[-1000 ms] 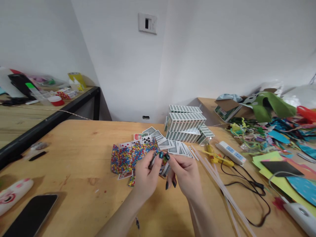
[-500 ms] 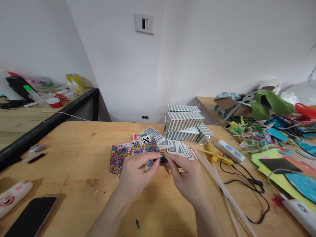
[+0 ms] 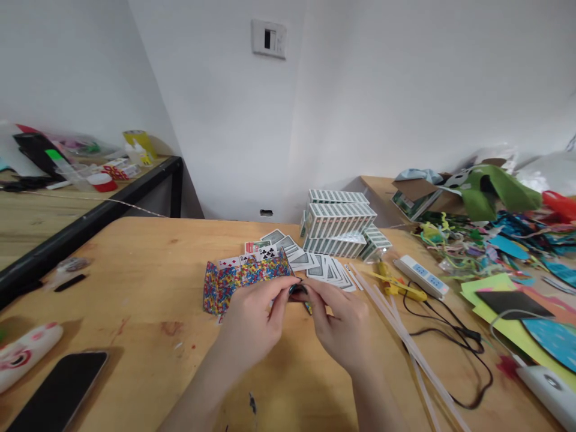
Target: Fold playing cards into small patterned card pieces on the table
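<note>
My left hand (image 3: 258, 309) and my right hand (image 3: 339, 315) meet fingertip to fingertip over the middle of the table. Both pinch a small dark strip (image 3: 297, 289), bent into a curve between them; its kind is too small to make out. Just behind my left hand stands a folded piece with a multicoloured speckled pattern (image 3: 252, 273), partly hidden by the hand. Playing cards (image 3: 266, 253) show face up along its top edge. Past my fingertips, more playing cards (image 3: 330, 271) lie face down in an overlapping spread.
Striped card boxes (image 3: 342, 219) are stacked at the back. To the right lie a yellow glue gun (image 3: 400, 288), glue sticks (image 3: 405, 339), a power strip (image 3: 420, 276) and a black cable (image 3: 454, 327). A phone (image 3: 60, 390) rests at the front left.
The dark strip between my fingertips now shows a clearer curve. My left fingers have shifted slightly around it. The whole view has moved a little.
</note>
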`<state>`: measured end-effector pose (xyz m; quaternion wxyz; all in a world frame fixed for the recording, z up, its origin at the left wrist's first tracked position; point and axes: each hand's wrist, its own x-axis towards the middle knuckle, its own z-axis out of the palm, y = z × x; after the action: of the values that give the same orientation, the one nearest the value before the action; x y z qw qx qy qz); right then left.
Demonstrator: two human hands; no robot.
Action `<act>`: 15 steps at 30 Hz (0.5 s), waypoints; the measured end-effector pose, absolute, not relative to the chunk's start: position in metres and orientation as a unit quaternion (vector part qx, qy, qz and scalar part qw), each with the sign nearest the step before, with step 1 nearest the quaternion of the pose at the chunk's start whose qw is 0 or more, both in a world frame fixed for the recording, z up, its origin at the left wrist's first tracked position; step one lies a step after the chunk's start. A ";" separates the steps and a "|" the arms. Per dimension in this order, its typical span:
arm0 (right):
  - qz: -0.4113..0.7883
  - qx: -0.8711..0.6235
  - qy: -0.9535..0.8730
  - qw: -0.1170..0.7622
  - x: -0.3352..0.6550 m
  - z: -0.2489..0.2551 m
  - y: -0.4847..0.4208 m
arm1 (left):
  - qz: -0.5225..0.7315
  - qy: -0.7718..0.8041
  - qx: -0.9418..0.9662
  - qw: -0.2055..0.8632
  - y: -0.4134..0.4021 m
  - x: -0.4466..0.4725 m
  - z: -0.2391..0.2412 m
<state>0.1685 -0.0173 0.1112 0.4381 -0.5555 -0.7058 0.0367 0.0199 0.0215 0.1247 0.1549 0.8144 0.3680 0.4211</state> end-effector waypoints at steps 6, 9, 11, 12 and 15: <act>0.099 -0.549 -0.689 0.462 0.171 0.112 -0.014 | 0.408 0.345 0.825 0.181 0.024 0.019 0.119; 0.178 -0.548 -0.665 0.475 0.173 0.115 -0.014 | 0.407 0.339 0.828 0.184 0.023 0.018 0.120; 0.205 -0.544 -0.657 0.480 0.174 0.118 -0.013 | 0.418 0.340 0.823 0.178 0.021 0.018 0.122; 0.205 -0.543 -0.657 0.481 0.174 0.119 -0.013 | 0.427 0.341 0.819 0.174 0.020 0.018 0.123; 0.185 -0.548 -0.665 0.472 0.172 0.119 -0.011 | 0.434 0.365 0.807 0.167 0.019 0.015 0.122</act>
<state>0.1716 -0.0111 0.1192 0.4717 -0.5485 -0.6653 0.1846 0.0150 0.0186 0.1223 0.1674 0.8067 0.3645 0.4339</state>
